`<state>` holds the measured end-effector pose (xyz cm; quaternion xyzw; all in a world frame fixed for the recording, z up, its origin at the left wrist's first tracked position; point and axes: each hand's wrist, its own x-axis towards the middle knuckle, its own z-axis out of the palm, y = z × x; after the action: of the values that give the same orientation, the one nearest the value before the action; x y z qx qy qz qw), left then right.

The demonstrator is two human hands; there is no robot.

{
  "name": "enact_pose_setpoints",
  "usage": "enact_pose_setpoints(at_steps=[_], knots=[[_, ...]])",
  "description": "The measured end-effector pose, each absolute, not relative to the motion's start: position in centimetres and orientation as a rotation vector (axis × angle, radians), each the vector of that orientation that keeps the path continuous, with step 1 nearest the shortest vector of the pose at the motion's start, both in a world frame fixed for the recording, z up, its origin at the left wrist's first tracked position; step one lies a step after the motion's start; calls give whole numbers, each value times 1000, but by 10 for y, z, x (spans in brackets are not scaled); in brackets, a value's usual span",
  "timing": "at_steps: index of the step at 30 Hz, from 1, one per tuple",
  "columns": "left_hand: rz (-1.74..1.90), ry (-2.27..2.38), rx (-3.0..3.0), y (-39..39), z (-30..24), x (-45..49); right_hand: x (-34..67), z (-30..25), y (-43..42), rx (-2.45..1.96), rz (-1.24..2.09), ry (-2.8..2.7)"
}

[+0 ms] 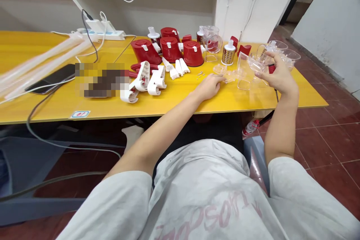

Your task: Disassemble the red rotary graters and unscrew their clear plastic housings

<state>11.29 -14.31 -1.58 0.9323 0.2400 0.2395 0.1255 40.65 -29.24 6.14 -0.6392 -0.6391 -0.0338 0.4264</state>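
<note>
My right hand (281, 75) is raised over the right part of the table, thumb and fingers closed round a clear plastic hopper (257, 64). Just below and left of it stands another clear plastic housing (243, 83). On the tabletop my left hand (209, 87) rests palm down, its fingertips on the edge of a flat clear plastic piece (229, 76); its fingers look curled on that edge. Several small screws (200, 74) lie beyond my left hand. A metal grater drum (228, 53) with a white stem stands behind the clear parts.
Red bases (193, 53) stand along the back, with white strips (180, 67) before them. White handle-like parts (156, 81) lie left of my left hand. More clear hoppers (287, 57) sit at the right edge. A phone (53, 78), cables and a power strip (109, 35) occupy the left.
</note>
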Motion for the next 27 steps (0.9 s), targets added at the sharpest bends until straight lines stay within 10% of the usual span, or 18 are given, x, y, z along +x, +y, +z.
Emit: enact_pose_setpoints(at_steps=[27], knots=[[1161, 721, 2179, -127, -29, 111, 423, 53, -300, -1543, -137, -1697]])
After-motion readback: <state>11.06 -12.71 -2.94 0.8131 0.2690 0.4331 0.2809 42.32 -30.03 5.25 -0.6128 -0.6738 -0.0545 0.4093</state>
